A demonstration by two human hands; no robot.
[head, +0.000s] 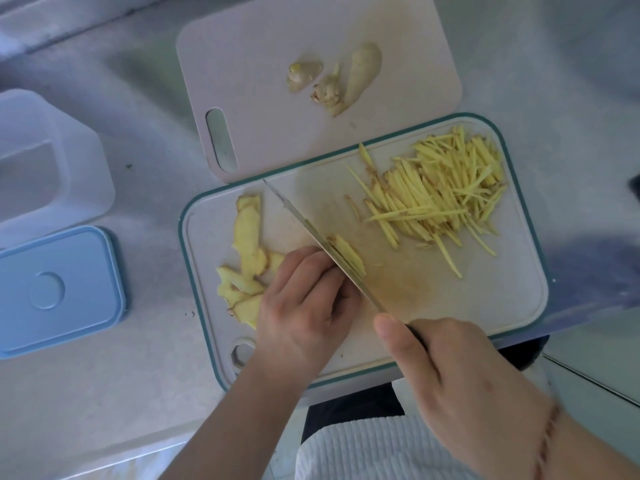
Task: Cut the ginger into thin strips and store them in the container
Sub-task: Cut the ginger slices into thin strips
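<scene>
On the teal-rimmed cutting board [485, 299] my left hand [304, 306] presses curled fingers down on a ginger slice, whose cut end [348, 252] shows past the blade. My right hand [460, 382] grips the handle of a knife [311, 230], and the blade lies diagonally against my left knuckles. A pile of thin ginger strips [443, 192] covers the board's right side. Uncut ginger slices [246, 258] lie at its left. The clear container [38, 171] stands open at the far left, with its blue lid [59, 292] flat in front of it.
A second, pale pink cutting board [263, 64] lies behind the first one and carries three ginger chunks [332, 81]. Everything rests on a grey steel counter [138, 140], whose front edge runs just below the boards.
</scene>
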